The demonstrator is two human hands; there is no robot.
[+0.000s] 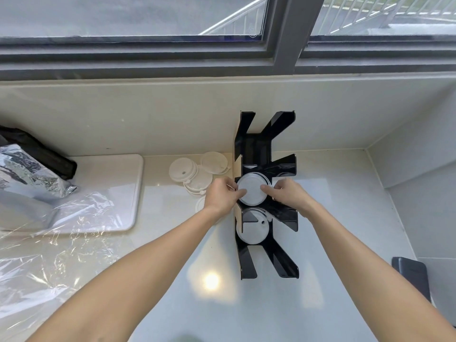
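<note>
A black acrylic lid rack (283,213) with slanted dividers stands on the pale counter, right of centre. White round cup lids (252,191) fill its middle slot. My left hand (222,195) pinches the left edge of that stack, and my right hand (288,193) pinches its right edge, thumbs lying on the top lid. A second stack of white lids (253,229) sits in the slot nearer to me. The far slot looks dark and I cannot tell what it holds.
Loose white lids (195,170) lie on the counter left of the rack. A white tray (113,193) at left carries a foil bag (27,176) and crumpled clear plastic wrap (49,255). A dark phone-like slab (410,277) lies near the right wall. A window runs along the back.
</note>
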